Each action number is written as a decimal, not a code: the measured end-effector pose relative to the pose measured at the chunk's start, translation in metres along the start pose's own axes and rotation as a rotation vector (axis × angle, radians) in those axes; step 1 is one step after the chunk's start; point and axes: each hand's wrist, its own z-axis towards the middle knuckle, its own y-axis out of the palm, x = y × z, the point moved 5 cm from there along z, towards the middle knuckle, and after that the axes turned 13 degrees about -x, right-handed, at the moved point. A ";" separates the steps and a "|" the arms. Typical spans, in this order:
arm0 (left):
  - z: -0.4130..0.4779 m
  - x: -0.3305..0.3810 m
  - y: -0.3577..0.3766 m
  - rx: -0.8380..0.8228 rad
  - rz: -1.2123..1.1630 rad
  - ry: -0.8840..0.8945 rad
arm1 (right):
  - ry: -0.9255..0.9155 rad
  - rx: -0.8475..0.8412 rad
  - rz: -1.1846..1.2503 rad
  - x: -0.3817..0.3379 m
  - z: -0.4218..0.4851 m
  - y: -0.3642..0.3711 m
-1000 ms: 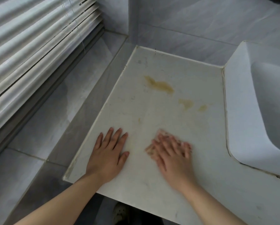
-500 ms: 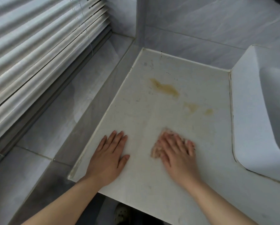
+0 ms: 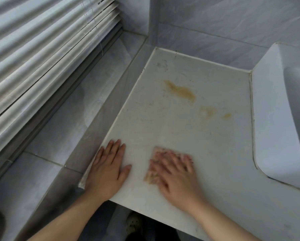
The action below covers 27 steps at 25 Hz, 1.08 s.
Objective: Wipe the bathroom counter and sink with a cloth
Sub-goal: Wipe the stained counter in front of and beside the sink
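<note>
The off-white bathroom counter (image 3: 171, 129) fills the middle of the view, with yellow-brown stains (image 3: 180, 91) toward its back. My right hand (image 3: 175, 173) presses flat on a small pale orange cloth (image 3: 151, 177) near the front edge; the cloth shows at the fingertips and to the left of the palm, and the hand is blurred. My left hand (image 3: 107, 169) lies flat, fingers spread, on the counter's front left corner and holds nothing. The white sink (image 3: 274, 119) rises at the right, its basin partly out of frame.
A grey tiled ledge (image 3: 72, 122) runs along the counter's left side, below white window blinds (image 3: 41, 54). Grey tiled wall stands behind the counter. A patterned shoe (image 3: 133, 225) shows under the front edge.
My right hand and the cloth have shifted slightly across the counter's front and are blurred. My left hand stays planted on the corner. The view has drifted left.
</note>
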 end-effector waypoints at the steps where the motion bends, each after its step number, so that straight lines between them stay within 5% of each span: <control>1: 0.001 0.000 0.002 -0.006 0.034 0.008 | 0.111 0.038 -0.009 0.019 0.003 -0.003; 5: -0.002 0.001 0.003 -0.022 0.047 -0.017 | 0.419 0.011 0.089 0.012 0.051 -0.010; 9: -0.019 -0.004 0.001 -0.016 -0.028 -0.003 | 0.109 0.008 0.092 -0.069 0.047 -0.007; 12: -0.029 -0.005 -0.001 -0.003 -0.012 0.047 | -0.022 0.018 0.024 -0.052 -0.003 0.003; 17: -0.034 -0.008 0.001 0.041 -0.128 0.024 | 0.358 0.008 0.080 -0.015 0.014 -0.001; 23: -0.040 -0.013 0.000 0.073 -0.110 -0.033 | -0.023 -0.067 0.049 -0.068 -0.019 0.004; 27: -0.034 0.005 0.002 0.031 0.002 0.028 | 0.341 -0.062 0.056 0.002 -0.033 0.002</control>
